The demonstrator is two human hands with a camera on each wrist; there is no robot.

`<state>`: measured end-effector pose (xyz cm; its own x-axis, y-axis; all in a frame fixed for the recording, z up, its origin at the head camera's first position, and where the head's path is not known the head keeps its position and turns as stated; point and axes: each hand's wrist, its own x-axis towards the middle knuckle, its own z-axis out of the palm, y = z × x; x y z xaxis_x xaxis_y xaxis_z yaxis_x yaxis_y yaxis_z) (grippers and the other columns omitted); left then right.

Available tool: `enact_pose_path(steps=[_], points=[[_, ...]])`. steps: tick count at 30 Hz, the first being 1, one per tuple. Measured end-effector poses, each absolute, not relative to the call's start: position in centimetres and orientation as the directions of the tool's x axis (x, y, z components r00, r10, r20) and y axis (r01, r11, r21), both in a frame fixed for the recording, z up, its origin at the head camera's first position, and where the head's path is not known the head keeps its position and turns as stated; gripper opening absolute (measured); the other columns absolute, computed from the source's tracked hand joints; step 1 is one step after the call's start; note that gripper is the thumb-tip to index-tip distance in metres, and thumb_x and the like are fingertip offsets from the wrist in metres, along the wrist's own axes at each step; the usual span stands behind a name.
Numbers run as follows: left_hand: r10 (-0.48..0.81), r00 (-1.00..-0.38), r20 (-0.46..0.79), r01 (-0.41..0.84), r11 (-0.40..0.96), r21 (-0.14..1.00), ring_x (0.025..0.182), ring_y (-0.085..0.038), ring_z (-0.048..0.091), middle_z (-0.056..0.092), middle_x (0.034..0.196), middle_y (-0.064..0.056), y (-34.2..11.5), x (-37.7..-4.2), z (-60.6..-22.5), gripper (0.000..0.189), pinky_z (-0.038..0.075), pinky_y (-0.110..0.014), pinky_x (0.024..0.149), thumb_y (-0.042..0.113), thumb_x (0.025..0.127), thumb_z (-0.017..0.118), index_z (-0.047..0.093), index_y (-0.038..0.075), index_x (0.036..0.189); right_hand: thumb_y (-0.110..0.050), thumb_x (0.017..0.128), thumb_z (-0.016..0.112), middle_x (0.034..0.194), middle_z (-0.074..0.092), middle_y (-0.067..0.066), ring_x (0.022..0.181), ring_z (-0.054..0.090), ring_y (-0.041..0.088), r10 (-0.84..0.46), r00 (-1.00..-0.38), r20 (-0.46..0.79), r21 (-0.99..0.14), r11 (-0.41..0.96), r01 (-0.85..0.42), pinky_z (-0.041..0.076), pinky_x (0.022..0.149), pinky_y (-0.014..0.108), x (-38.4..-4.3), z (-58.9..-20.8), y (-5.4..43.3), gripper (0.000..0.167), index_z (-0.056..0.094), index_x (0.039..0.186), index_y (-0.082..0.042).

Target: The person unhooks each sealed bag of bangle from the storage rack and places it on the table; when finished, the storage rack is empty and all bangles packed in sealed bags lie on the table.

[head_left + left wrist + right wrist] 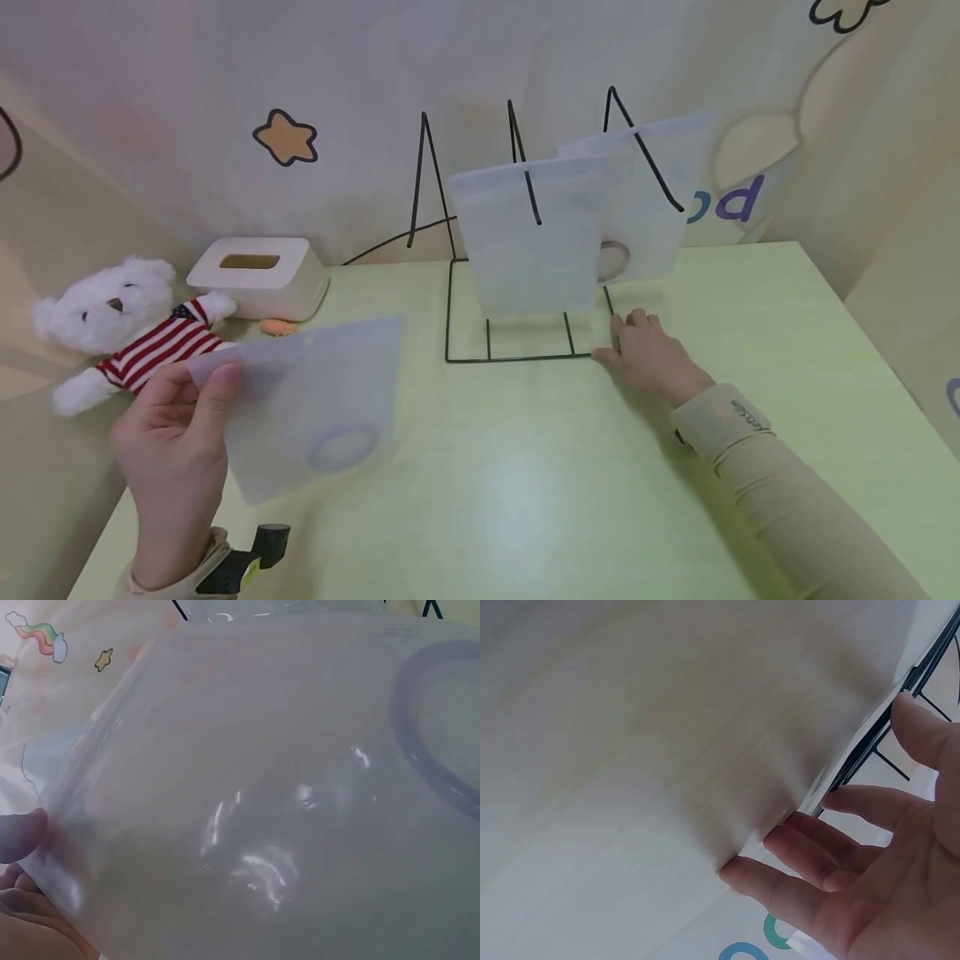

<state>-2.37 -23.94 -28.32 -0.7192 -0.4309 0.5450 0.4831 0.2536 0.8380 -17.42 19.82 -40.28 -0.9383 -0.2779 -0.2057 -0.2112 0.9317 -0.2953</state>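
My left hand (180, 425) pinches the upper left corner of a translucent plastic bag (300, 417) between thumb and fingers, left of a black wire rack. A purplish ring (412, 735) shows through the bag's film. At the rack's front right corner, my right hand (648, 358) rests with its fingers spread, the thumb and index finger touching the base wire (866, 750). Two similar bags hang on the rack: one white bag (525, 250) on the middle prong, another bag (652, 183) on the right prong. A greyish ring (614, 262) shows at the right bag's lower left.
The rack's left prong (423, 167) rises beside the middle one. Back left on the pale green table (465, 475) stand a white tissue box (258, 292) and a teddy bear (135, 317) in a striped shirt. A small orange object (277, 327) lies by the box.
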Motion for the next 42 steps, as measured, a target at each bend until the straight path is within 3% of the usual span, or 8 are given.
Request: enact_pose_path(steps=[4,7,11,17,27,33,38,42], points=[[-0.458,-0.766,0.452,0.463,0.094,0.881,0.064,-0.012,0.060,0.070,0.075,-0.008,-24.6,-1.6,-28.5,0.017,0.047,-0.017,0.060,-0.011,0.084,0.068,0.062,-0.020,0.098,-0.042,0.101,0.046,0.138,0.029,0.034,0.125,0.031,0.049,-0.283,-0.938,-0.199,-0.295,0.930,-0.218,0.044,0.088,0.064,-17.7,-40.0,19.9,0.074,0.025,0.147,0.012],[-0.463,-0.797,0.388,0.466,-0.063,0.883,0.056,-0.011,0.050,0.064,0.068,-0.009,-25.1,-1.3,-28.8,0.017,0.041,-0.016,0.050,-0.014,0.084,0.065,0.060,-0.021,0.099,-0.041,0.101,0.046,0.138,0.029,0.034,0.124,0.031,0.048,-0.286,-0.938,-0.197,-0.295,0.929,-0.222,0.044,0.088,0.064,-17.8,-39.7,19.8,0.073,0.025,0.147,0.012],[-0.495,-0.828,0.262,0.347,-0.086,0.934,0.054,-0.012,0.041,0.058,0.065,-0.008,-25.5,-1.6,-28.8,0.018,0.032,-0.017,0.045,-0.009,0.085,0.068,0.062,-0.016,0.100,-0.041,0.102,0.046,0.139,0.029,0.034,0.124,0.031,0.048,-0.277,-0.939,-0.203,-0.298,0.931,-0.210,0.043,0.089,0.064,-17.9,-39.5,19.8,0.074,0.024,0.147,0.012],[-0.511,-0.852,0.112,0.184,-0.093,0.978,0.069,-0.014,0.056,0.065,0.073,-0.009,-26.2,-3.3,-29.6,0.020,0.049,-0.020,0.064,-0.001,0.085,0.071,0.066,-0.007,0.103,-0.041,0.102,0.046,0.139,0.028,0.034,0.124,0.030,0.049,-0.267,-0.939,-0.215,-0.299,0.934,-0.197,0.044,0.088,0.065,-18.0,-39.5,19.8,0.074,0.023,0.148,0.012],[-0.366,-0.930,0.006,-0.026,0.082,0.996,0.082,-0.010,0.058,0.069,0.085,0.003,-27.8,-5.2,-32.6,0.026,0.049,-0.014,0.072,0.020,0.091,0.069,0.064,0.006,0.113,-0.040,0.102,0.046,0.139,0.029,0.035,0.125,0.031,0.050,-0.277,-0.937,-0.211,-0.296,0.932,-0.209,0.043,0.090,0.065,-17.8,-39.6,19.7,0.073,0.024,0.147,0.012],[-0.292,-0.955,-0.060,-0.142,0.266,0.954,0.089,-0.009,0.055,0.067,0.095,0.008,-28.1,-6.0,-34.2,0.041,0.047,-0.013,0.074,0.033,0.096,0.061,0.058,0.003,0.124,-0.041,0.102,0.046,0.139,0.029,0.035,0.125,0.031,0.050,-0.277,-0.937,-0.211,-0.294,0.933,-0.209,0.043,0.090,0.065,-17.7,-39.8,19.7,0.072,0.025,0.147,0.012],[-0.258,-0.965,-0.038,-0.156,0.454,0.877,0.089,-0.013,0.052,0.063,0.103,0.001,-28.0,-6.6,-35.6,0.046,0.046,-0.015,0.072,0.038,0.100,0.052,0.057,0.001,0.128,-0.041,0.102,0.046,0.139,0.029,0.035,0.125,0.031,0.049,-0.272,-0.938,-0.216,-0.292,0.934,-0.204,0.043,0.090,0.065,-17.5,-39.8,19.6,0.072,0.025,0.147,0.011],[-0.218,-0.976,0.004,-0.111,0.511,0.853,0.082,-0.014,0.049,0.060,0.096,-0.007,-27.9,-7.0,-36.4,0.040,0.042,-0.020,0.064,0.033,0.100,0.053,0.061,-0.001,0.119,-0.041,0.102,0.046,0.139,0.029,0.035,0.125,0.031,0.049,-0.272,-0.937,-0.217,-0.294,0.934,-0.203,0.043,0.090,0.065,-17.5,-40.0,19.6,0.073,0.025,0.147,0.011]])
